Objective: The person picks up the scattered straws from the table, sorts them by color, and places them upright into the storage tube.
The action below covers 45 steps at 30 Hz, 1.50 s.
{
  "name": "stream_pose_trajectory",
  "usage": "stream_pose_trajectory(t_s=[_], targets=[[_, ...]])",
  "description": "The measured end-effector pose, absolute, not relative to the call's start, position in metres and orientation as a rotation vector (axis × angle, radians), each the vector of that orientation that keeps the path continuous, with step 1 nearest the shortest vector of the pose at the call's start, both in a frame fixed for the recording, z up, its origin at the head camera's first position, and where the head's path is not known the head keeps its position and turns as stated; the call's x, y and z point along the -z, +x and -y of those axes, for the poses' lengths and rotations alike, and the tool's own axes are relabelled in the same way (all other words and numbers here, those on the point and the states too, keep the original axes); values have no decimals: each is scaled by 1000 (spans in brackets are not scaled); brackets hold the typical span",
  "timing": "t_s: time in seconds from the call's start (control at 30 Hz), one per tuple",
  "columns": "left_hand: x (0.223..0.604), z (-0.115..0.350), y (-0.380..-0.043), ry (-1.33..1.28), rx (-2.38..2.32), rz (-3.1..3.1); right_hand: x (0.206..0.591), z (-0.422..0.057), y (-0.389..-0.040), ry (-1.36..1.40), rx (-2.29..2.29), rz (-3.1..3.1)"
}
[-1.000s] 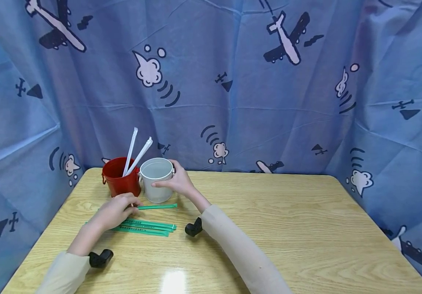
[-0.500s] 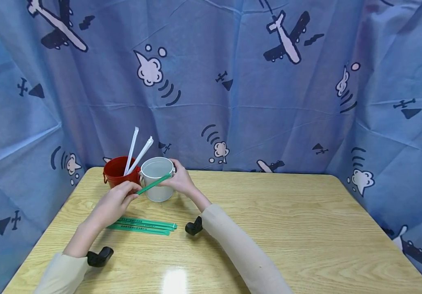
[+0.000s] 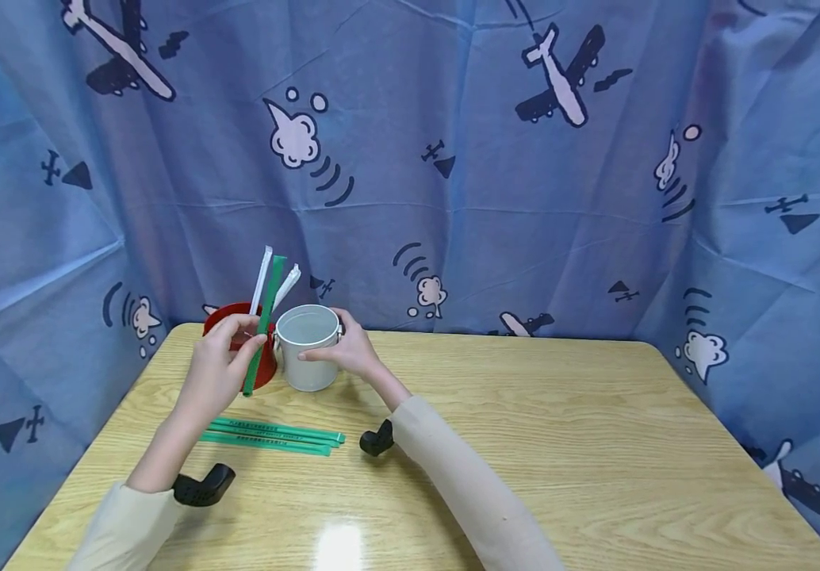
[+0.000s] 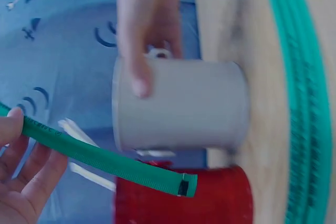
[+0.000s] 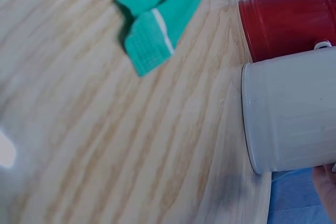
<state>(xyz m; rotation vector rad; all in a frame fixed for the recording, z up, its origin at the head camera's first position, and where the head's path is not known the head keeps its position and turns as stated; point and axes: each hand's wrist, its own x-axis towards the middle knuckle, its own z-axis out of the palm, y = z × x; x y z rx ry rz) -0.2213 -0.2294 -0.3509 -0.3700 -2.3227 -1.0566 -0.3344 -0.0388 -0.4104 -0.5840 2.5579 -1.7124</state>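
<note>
In the head view, the left hand pinches one green stick, nearly upright, before the red pail, from which two white sticks lean out. The right hand holds the white pail, thumb in front; other green sticks lie on the bench. In the left wrist view, the held stick crosses before the white ones; a light pinch seems enough, as it may bend, and touching them is better avoided. In the right wrist view, the right hand's grip I cannot tell; steady support of the white pail seems wise.
</note>
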Motion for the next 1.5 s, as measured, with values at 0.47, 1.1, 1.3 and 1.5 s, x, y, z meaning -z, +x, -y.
stream_pose_trajectory(t_s=[0.47,1.1,1.3,1.5], targets=[[303,210,-235,-269,1247,2118,412,40,-336,-591,1692,-2595],[326,189,-262,-260,1305,2158,409,37,-329,-607,1706,-2542],[338,188,-268,-278,1260,2244,409,37,-329,-614,1698,-2564],[345,187,-269,-285,1248,2312,409,37,-330,-612,1696,-2550]])
